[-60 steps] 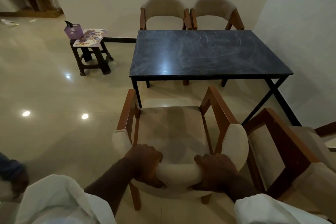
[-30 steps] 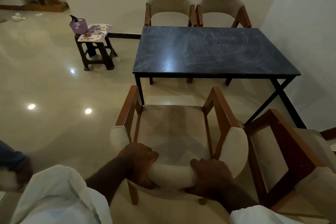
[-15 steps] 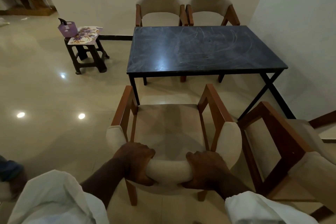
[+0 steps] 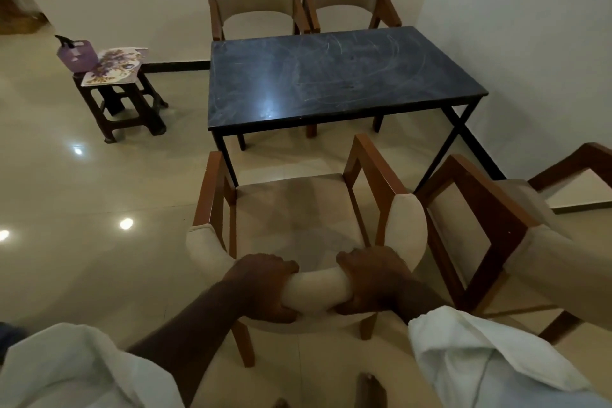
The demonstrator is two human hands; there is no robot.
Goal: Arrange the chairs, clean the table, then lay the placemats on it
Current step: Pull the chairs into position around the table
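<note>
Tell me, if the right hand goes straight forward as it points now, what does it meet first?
Probably nothing soon. The right hand grips the chair backrest; ahead lies open space above the seat, then the near edge of the dark table, though depth is unclear.

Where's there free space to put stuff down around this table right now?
The whole dark tabletop is bare, smudged only. The small stool is crowded: a purple spray bottle and floral placemats cover it. Open floor lies between stool and table. The held chair has a bare seat; both hands grip its backrest.
</note>
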